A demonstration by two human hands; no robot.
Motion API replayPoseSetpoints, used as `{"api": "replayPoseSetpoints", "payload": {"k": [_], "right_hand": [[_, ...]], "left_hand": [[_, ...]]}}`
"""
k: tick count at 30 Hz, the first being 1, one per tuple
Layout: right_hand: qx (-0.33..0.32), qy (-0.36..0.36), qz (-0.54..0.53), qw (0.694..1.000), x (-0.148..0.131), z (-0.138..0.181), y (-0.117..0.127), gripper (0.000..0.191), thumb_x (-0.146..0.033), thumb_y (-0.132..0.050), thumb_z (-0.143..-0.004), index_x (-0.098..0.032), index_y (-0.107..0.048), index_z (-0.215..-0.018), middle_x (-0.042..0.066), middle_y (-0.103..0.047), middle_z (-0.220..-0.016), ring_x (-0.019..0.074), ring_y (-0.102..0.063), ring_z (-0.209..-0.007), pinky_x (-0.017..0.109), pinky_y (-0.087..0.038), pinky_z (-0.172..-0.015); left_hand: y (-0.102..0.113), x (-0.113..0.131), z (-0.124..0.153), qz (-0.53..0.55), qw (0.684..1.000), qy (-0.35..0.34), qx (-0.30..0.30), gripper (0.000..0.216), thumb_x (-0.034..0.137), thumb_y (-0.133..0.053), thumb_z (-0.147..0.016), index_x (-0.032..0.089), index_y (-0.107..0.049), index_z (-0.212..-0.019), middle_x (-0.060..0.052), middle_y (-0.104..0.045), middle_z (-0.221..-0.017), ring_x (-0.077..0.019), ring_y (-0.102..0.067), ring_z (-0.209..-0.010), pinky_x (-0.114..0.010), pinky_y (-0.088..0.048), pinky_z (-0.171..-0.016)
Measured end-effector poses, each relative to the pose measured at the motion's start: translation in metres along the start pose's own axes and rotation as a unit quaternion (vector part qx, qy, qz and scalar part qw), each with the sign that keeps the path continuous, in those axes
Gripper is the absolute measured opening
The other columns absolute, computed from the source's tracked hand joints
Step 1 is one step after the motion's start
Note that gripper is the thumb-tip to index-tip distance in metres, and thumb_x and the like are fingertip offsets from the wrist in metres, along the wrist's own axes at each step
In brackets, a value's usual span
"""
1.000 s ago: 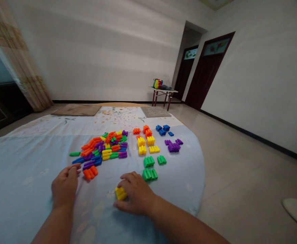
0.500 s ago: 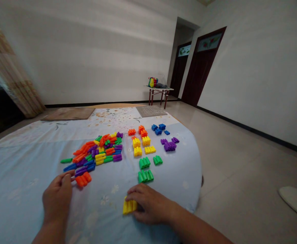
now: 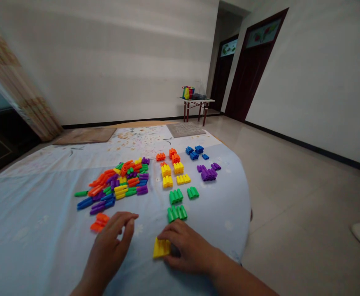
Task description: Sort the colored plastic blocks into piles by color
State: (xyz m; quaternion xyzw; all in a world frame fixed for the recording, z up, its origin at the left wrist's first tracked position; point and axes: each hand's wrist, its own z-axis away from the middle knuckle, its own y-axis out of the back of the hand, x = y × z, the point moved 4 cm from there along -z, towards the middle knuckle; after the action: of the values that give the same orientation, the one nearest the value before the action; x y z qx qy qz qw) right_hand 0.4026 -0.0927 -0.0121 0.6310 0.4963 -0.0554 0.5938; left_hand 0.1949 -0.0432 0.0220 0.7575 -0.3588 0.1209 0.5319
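My right hand [image 3: 189, 248] grips a yellow ribbed plastic building block [image 3: 160, 249] between thumb and fingers, low over the near part of the table. To its left, my left hand [image 3: 112, 240] is open and holds nothing, its thumb and forefinger apart and reaching toward the yellow block without touching it. An orange ribbed block [image 3: 98, 223] lies just beyond the left hand, partly covered by it. Close past my right fingertips sits a green block group [image 3: 176, 213].
A mixed pile of colourful blocks [image 3: 118, 185] lies left of centre. Sorted groups stand to its right: orange [image 3: 173, 156], yellow [image 3: 183, 179], blue [image 3: 193, 156] and purple [image 3: 208, 174]. Farther off are brown mats [image 3: 186, 130] and a small table [image 3: 212, 100].
My left hand has moved right, away from beside the orange block and toward the yellow one. The orange block has shifted and turned slightly. My right hand keeps its grip, and the view has shifted slightly.
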Motion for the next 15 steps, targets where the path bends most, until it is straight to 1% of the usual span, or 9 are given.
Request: {"api": "replayPoseSetpoints", "payload": {"k": [2, 4, 8, 11, 15], "right_hand": [[0.000, 0.010, 0.001, 1.000, 0.000, 0.000, 0.001, 0.049, -0.022, -0.066, -0.071, -0.016, -0.058, -0.119, 0.010, -0.060, -0.112, 0.0206, -0.051, -0.104, 0.031, -0.042, -0.094], [0.005, 0.015, 0.005, 1.000, 0.000, 0.001, 0.001, 0.050, -0.019, -0.065, -0.071, -0.016, -0.057, -0.120, 0.010, -0.059, -0.114, 0.0205, -0.050, -0.106, 0.032, -0.041, -0.095], [0.017, 0.007, 0.016, 1.000, 0.003, 0.002, 0.001, 0.049, -0.017, -0.064, -0.072, -0.016, -0.056, -0.120, 0.010, -0.060, -0.115, 0.0205, -0.050, -0.107, 0.033, -0.040, -0.096], [0.030, 0.005, 0.011, 0.999, 0.002, 0.001, 0.002, 0.046, -0.018, -0.065, -0.073, -0.017, -0.057, -0.118, 0.009, -0.061, -0.113, 0.0197, -0.052, -0.106, 0.032, -0.041, -0.096], [0.053, 0.027, -0.001, 0.998, -0.004, -0.002, 0.004, 0.045, -0.020, -0.068, -0.073, -0.016, -0.058, -0.117, 0.009, -0.062, -0.112, 0.0193, -0.054, -0.104, 0.032, -0.043, -0.093]], "left_hand": [[-0.018, 0.007, 0.004, 0.025, 0.997, -0.008, -0.078, 0.026, 0.041, -0.045, -0.086, 0.023, -0.063, -0.091, -0.001, -0.063, -0.090, -0.0128, -0.059, -0.083, -0.022, -0.046, -0.075], [-0.031, 0.008, 0.008, 0.038, 0.992, -0.006, -0.119, 0.027, 0.042, -0.043, -0.086, 0.024, -0.063, -0.092, -0.001, -0.063, -0.089, -0.0127, -0.059, -0.084, -0.022, -0.047, -0.076], [-0.044, -0.001, 0.011, 0.034, 0.989, 0.030, -0.140, 0.029, 0.043, -0.041, -0.087, 0.024, -0.063, -0.093, -0.001, -0.064, -0.088, -0.0137, -0.060, -0.084, -0.024, -0.047, -0.077], [-0.048, -0.010, 0.012, 0.029, 0.986, 0.056, -0.152, 0.030, 0.044, -0.040, -0.087, 0.025, -0.062, -0.094, 0.000, -0.064, -0.088, -0.0140, -0.060, -0.085, -0.025, -0.047, -0.078], [-0.051, -0.014, 0.011, 0.033, 0.984, 0.066, -0.160, 0.032, 0.045, -0.039, -0.087, 0.025, -0.062, -0.094, -0.001, -0.065, -0.090, -0.0149, -0.061, -0.087, -0.027, -0.047, -0.080]]}}
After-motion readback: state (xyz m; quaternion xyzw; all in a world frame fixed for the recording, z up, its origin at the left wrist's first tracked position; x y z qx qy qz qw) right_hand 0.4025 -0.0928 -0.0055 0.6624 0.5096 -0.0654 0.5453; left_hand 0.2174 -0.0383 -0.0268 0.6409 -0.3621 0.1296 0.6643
